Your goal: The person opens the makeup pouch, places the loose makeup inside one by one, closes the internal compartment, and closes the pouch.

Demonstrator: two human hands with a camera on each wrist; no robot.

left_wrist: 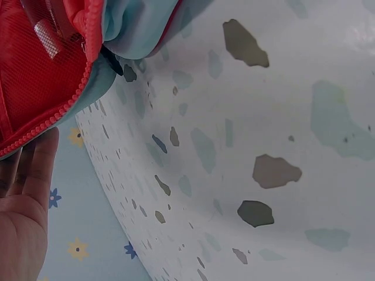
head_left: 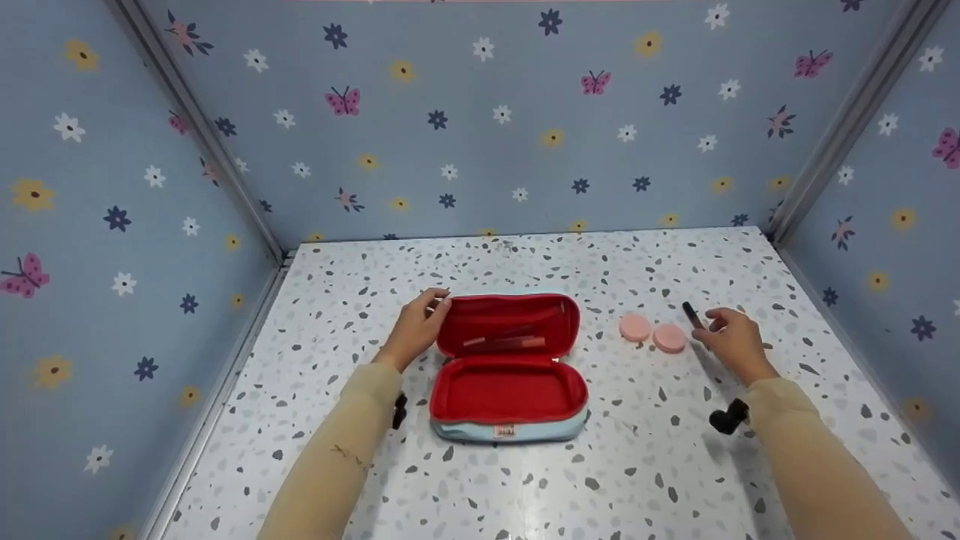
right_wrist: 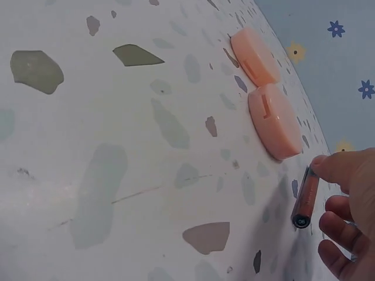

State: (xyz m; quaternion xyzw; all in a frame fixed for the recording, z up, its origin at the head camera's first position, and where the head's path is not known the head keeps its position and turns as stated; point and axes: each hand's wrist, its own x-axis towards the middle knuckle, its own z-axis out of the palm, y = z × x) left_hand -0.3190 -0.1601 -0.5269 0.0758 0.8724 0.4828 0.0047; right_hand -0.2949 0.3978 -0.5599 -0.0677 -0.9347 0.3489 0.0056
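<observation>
An unzipped pencil case [head_left: 510,431], light blue outside and red inside, lies open on the table. Its raised lid [head_left: 514,307] has a mesh pocket with slim pinkish tubes [head_left: 517,342] in it. My left hand [head_left: 415,330] holds the lid's left edge, with fingers [left_wrist: 38,167] behind it in the left wrist view; the thumb is hidden there. To the right, my right hand [head_left: 731,341] pinches a slim brownish tube with a black end, like lip gloss [right_wrist: 307,199]. Its thumb lies on the tube, the other fingers are loosely curled, and the index finger is mostly hidden.
Two round pink compact-like cases [head_left: 635,328] lie side by side between the pencil case and my right hand. The speckled white table [head_left: 525,495] is bounded by blue patterned panels [head_left: 517,150] at the back and both sides.
</observation>
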